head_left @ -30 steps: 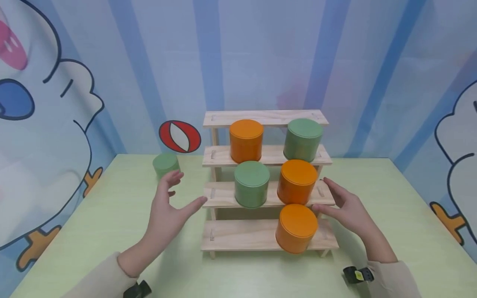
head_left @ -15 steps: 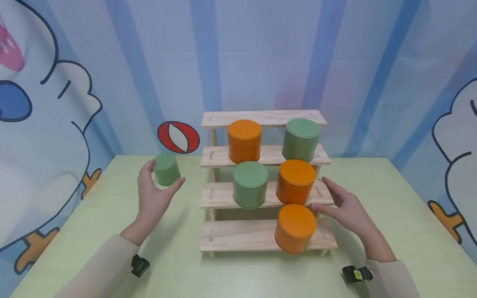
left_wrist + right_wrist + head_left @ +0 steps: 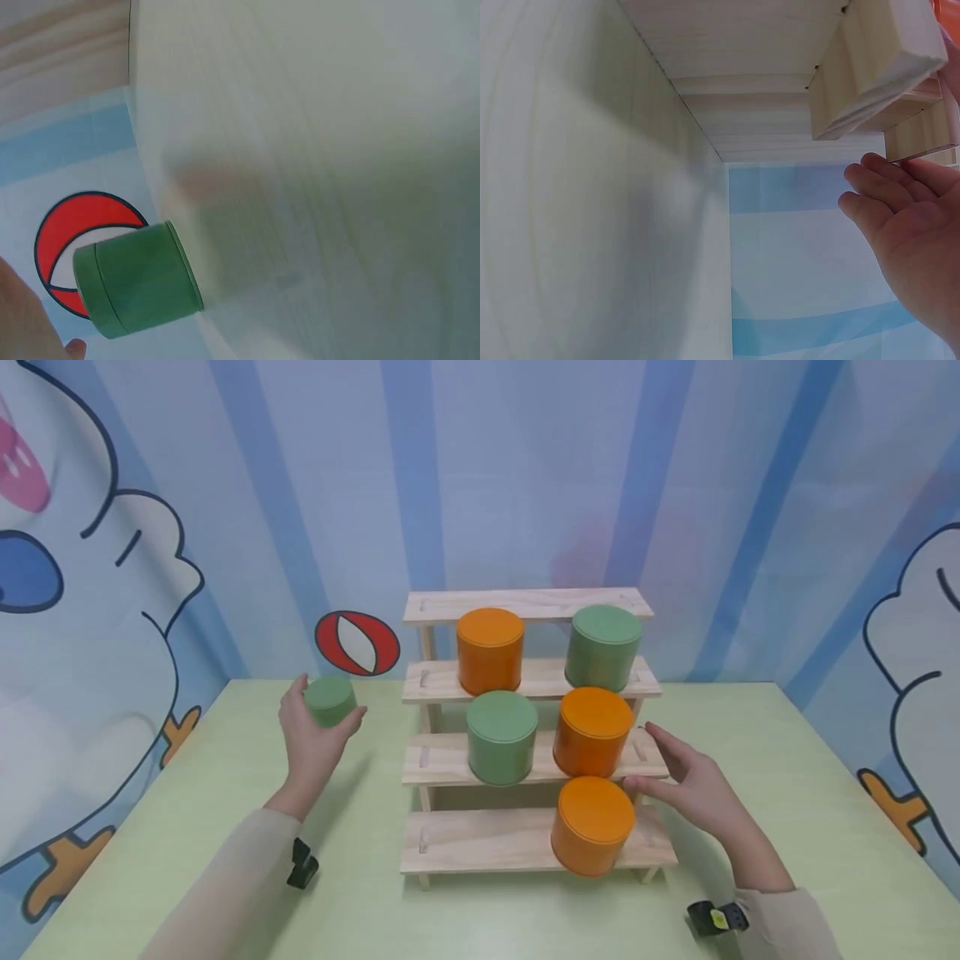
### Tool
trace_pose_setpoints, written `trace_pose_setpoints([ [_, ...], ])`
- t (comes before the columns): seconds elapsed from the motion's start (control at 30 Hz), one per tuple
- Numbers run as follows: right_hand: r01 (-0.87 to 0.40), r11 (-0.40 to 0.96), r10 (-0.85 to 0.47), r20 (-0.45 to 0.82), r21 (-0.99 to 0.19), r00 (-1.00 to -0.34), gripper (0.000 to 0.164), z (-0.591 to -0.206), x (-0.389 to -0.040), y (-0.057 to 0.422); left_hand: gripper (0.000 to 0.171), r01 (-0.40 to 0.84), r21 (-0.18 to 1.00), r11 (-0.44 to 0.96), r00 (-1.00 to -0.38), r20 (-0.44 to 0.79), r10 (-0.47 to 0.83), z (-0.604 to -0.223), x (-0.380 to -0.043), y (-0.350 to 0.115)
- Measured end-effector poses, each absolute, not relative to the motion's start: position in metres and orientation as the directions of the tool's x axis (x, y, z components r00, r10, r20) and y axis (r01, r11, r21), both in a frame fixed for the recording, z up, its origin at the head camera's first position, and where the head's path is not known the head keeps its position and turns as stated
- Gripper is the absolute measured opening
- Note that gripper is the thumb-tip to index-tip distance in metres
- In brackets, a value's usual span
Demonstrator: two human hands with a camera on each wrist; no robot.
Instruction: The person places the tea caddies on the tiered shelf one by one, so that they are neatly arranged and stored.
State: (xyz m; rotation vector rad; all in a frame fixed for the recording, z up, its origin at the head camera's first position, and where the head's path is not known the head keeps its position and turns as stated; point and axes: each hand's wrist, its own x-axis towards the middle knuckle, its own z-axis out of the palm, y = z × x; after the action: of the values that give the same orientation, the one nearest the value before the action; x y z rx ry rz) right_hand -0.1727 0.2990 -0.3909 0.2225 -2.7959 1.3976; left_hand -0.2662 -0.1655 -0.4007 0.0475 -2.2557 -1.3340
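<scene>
In the head view my left hand [image 3: 311, 735] holds a small green tin [image 3: 330, 697] at the table's far left, fingers on its left and thumb on its right. The left wrist view shows this green tin [image 3: 139, 281] from the side, with part of the hand [image 3: 26, 319] at the lower left. My right hand [image 3: 697, 785] grips the right end of a stepped wooden rack [image 3: 487, 843], its thumb at a shelf's front and its fingers farther back. The right wrist view shows that hand's fingers [image 3: 877, 187] against the rack's side.
On the rack stand an orange tin [image 3: 490, 652] and a green tin [image 3: 603, 647], below them a green tin [image 3: 501, 739] and an orange tin [image 3: 592, 732], and on the lowest shelf an orange tin [image 3: 592, 827]. A patterned backdrop [image 3: 525, 468] rises behind the table.
My left hand has moved away from beside the rack, leftward and back, and its fingers now close round the small green tin. The right hand and the rack have stayed in place.
</scene>
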Motion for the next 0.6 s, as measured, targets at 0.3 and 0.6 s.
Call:
trace_pose_setpoints([
  [0.3, -0.132, 0.589, -0.122, 0.074, -0.798, -0.99, 0.091, -0.39, -0.172, 0.299, 0.093, 0.176, 0.839, 0.514, -0.888, 0.361, -0.284, -0.405, -0.29, -0.175],
  [0.6, -0.143, 0.585, -0.128, 0.083, -0.799, -0.988, 0.09, -0.389, -0.172, 0.299, 0.096, 0.077, 0.874, 0.48, -0.908, 0.26, -0.328, -0.41, -0.305, -0.181],
])
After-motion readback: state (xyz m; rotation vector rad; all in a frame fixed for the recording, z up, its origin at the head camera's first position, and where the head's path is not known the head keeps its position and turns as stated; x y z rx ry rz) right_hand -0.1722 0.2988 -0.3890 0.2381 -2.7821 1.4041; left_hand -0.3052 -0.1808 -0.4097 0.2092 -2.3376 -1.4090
